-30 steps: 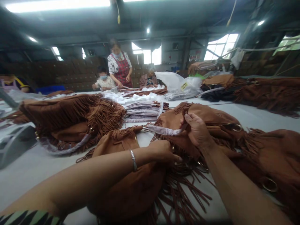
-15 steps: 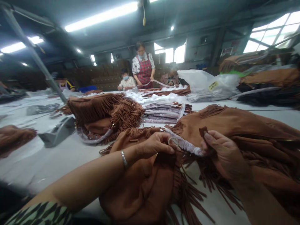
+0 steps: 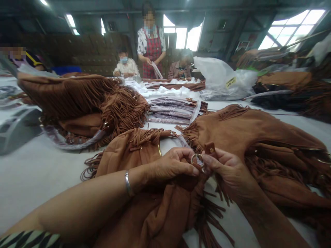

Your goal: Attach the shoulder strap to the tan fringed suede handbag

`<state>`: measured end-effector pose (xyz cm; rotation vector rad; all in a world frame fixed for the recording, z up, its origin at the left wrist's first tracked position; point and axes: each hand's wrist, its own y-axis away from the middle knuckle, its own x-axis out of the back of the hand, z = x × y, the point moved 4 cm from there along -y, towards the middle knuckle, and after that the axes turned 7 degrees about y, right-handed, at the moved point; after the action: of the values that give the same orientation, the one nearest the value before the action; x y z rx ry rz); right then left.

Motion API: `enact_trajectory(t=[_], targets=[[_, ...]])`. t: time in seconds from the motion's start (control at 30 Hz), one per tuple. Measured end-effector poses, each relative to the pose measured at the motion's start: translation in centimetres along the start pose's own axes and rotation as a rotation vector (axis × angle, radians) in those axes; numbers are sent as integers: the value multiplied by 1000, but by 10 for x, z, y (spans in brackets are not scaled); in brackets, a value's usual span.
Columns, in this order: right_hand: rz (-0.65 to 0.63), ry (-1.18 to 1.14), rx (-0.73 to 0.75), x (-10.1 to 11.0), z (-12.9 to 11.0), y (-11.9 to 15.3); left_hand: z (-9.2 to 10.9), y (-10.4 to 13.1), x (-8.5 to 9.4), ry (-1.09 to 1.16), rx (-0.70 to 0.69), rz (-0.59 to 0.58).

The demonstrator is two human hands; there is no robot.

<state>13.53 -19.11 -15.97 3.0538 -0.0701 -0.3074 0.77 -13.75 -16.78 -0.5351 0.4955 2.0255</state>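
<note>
A brown fringed bag [image 3: 157,213] lies in front of me, its fringe hanging toward the lower right. My left hand [image 3: 178,163] pinches a metal ring [image 3: 197,159] at the bag's edge, between thumb and forefinger. Close against it, my right hand [image 3: 227,170] is closed on a brown strap end [image 3: 210,150] that carries a small metal stud. The right thumb touches the ring's right side. Behind the hands runs a plastic-wrapped strap [image 3: 183,142], partly hidden by my fingers.
Another fringed bag [image 3: 77,103] lies at the left, beside a grey tape dispenser [image 3: 19,127]. More brown bags [image 3: 240,131] spread at the right. Wrapped straps [image 3: 170,110] are stacked in the middle, near a white plastic bag [image 3: 219,81]. Several people work across the table, one in a checked apron [image 3: 154,51].
My right hand has moved left with the strap end, up to the ring in my left hand. The view has tipped down and shifted. The person in the apron has lowered a strap.
</note>
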Motion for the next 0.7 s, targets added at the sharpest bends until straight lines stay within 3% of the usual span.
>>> enact_trajectory(t=[0.2,0.4,0.57,0.63,0.7], targets=[[-15,130,-101,7,2,3,-6,-5,4,-44,52,-52],[-120,234,-195,0,-3,12,-10,-8,-1,-146,194,-182],[105,141,29,-5,4,8,-2,-7,0,-176,-3,-53],[219,117,99,-6,10,6,7,-2,-2,-440,-139,39],[260,103,109,-6,14,5,16,5,-8,-849,-290,134]])
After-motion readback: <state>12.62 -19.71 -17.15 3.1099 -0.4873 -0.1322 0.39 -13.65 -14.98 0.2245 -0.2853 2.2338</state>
